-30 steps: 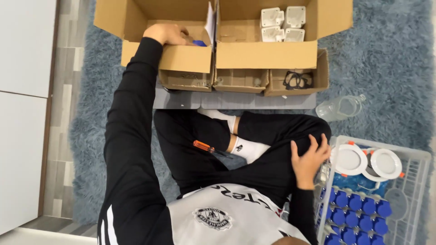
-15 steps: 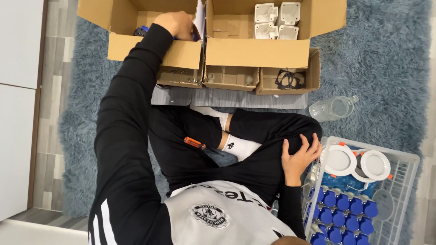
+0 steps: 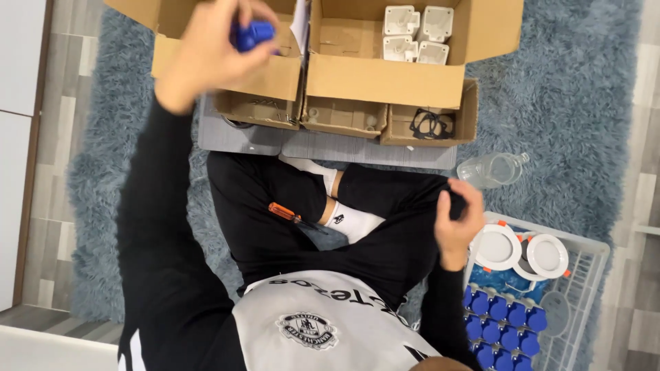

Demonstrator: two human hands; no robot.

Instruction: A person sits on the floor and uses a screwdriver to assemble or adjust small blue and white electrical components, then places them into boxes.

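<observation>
Compared with the earlier views, we see that the left hand has come up out of the left cardboard box and now hangs above its front wall, its fingers closed around a small blue part. The part shows only between the fingertips; we cannot tell its exact shape. The right hand has stayed on the right knee, its fingers curled loosely over the black trouser cloth and clamped on nothing.

An orange-handled screwdriver lies on the lap, slanting across the left thigh. Beyond the crossed legs, a second cardboard box stands just beside the first and holds four white housings in its far corner. In front of the boxes stand shallow trays, one of which holds black ring gaskets. A clear plastic bottle lies on its side on the blue-grey rug, near the right knee. To the right of the person, a white wire basket holds two white round lamp discs and rows of blue parts like the one in the left hand.
</observation>
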